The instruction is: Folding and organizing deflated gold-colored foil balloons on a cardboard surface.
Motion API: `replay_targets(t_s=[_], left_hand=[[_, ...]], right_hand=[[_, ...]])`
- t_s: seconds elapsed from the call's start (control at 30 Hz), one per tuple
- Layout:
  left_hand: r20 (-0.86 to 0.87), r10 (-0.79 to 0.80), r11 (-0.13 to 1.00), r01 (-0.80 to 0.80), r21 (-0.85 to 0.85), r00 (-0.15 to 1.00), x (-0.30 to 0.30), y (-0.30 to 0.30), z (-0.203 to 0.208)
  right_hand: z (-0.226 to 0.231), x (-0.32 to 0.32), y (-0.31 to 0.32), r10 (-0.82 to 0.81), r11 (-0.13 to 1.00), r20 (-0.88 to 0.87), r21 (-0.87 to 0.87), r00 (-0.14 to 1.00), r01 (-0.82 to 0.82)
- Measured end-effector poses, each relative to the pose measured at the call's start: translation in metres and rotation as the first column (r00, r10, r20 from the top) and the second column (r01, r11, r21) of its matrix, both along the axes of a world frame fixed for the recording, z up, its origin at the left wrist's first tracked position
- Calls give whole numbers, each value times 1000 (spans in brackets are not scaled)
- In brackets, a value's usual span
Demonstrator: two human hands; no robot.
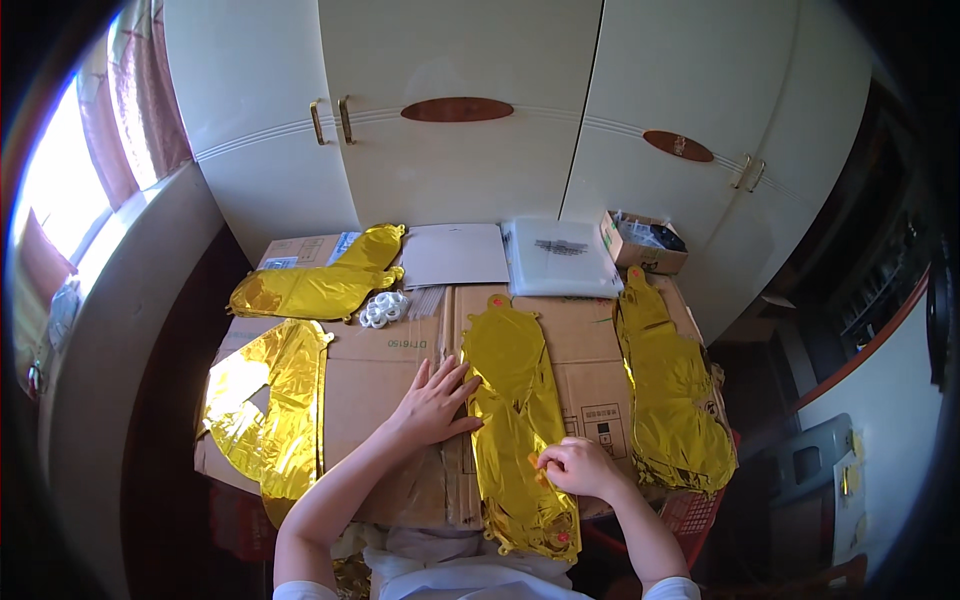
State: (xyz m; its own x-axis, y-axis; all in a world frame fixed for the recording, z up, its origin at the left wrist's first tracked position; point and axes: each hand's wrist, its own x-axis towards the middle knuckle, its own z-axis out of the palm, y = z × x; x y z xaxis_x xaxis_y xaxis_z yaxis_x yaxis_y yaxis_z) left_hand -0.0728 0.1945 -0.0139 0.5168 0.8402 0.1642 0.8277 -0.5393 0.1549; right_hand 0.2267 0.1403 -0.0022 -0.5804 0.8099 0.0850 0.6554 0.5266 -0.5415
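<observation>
A flat gold foil balloon (505, 350) lies lengthwise in front of me on brown cardboard, its lower end at the near edge. My left hand (437, 402) is open, its fingers spread, resting against the balloon's left edge and the cardboard. My right hand (582, 467) is closed in a pinch over the balloon's lower half. Between its fingertips is a small orange piece (538, 466), whose kind I cannot make out. More flat gold balloons lie around: a bent one (285, 415) at left, others (320, 290) at the far left and a pile (675, 400) at right.
White ribbon rolls (382, 309) lie beside thin pale sticks (427, 303). Behind them are a grey sheet (456, 256), a stack of clear plastic bags (562, 258) and a small carton (645, 243). Cabinets (460, 170) close off the back; a red basket (690, 512) stands below at right.
</observation>
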Motion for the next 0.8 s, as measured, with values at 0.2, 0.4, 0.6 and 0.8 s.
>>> replay_targets(t_s=[0.2, 0.4, 0.6, 0.8], left_hand=[[-37, -3, 1000, 2, -16, 999, 3, -3, 2], [-78, -38, 999, 39, 2, 996, 1, -3, 1], [-90, -57, 998, 55, -32, 994, 0, -3, 7], [-77, -61, 998, 60, -15, 995, -1, -3, 6]], right_hand=[[3, 4, 0, 85, 996, 8, 20, 996, -85], [8, 9, 1, 130, 990, 30, -67, 991, -128], [28, -15, -14, 161, 965, -88, 222, 983, -138], [1, -42, -18, 346, 915, 106, 181, 932, -360]])
